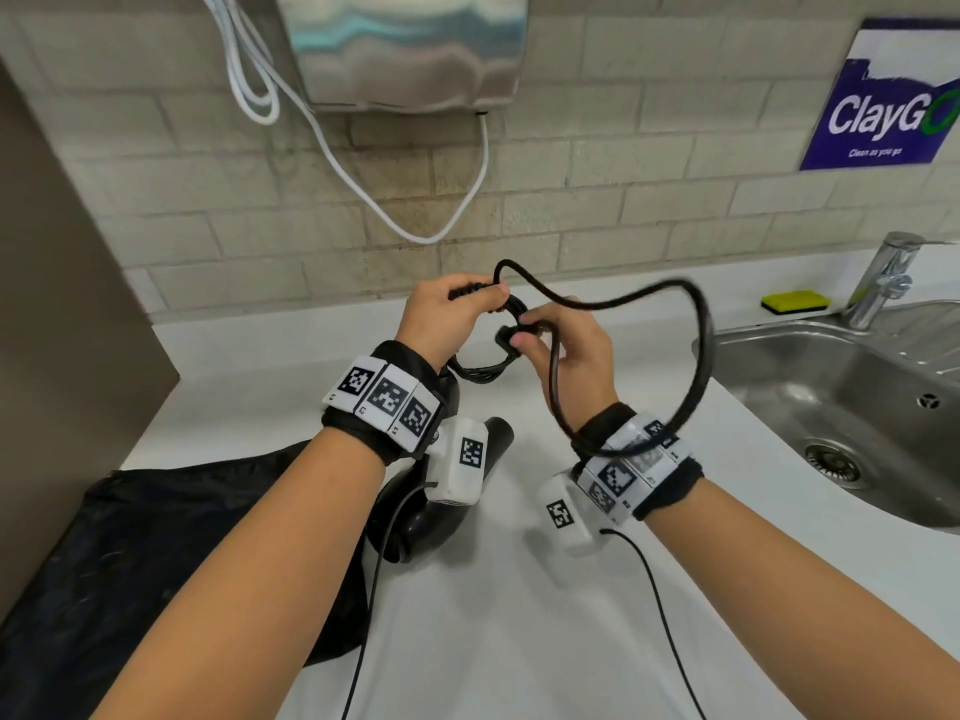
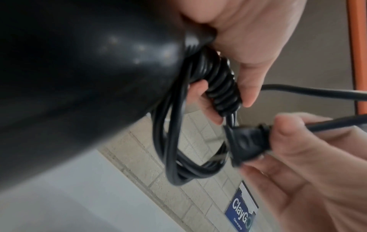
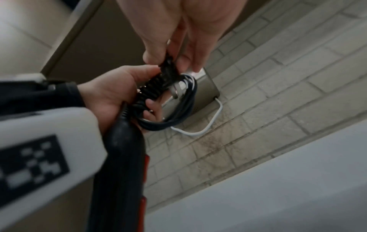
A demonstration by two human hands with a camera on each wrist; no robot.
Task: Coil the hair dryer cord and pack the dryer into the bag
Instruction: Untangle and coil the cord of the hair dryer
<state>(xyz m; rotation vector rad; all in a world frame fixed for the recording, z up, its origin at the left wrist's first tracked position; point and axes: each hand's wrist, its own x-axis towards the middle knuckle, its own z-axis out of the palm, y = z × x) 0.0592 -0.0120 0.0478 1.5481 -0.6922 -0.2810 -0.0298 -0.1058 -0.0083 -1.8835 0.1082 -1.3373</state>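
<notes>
The black hair dryer hangs below my left hand, just above the white counter. That hand grips the dryer's strain-relief end together with the coiled black cord, which hangs in several loops. My right hand pinches the plug right beside the coil, its prongs pointing into the loops. One free loop of cord arcs out to the right and round my right wrist. The black bag lies flat on the counter at the left, under my left forearm.
A steel sink with a faucet and a yellow sponge is at the right. A metal hand dryer with a white cable hangs on the tiled wall. A brown panel bounds the left.
</notes>
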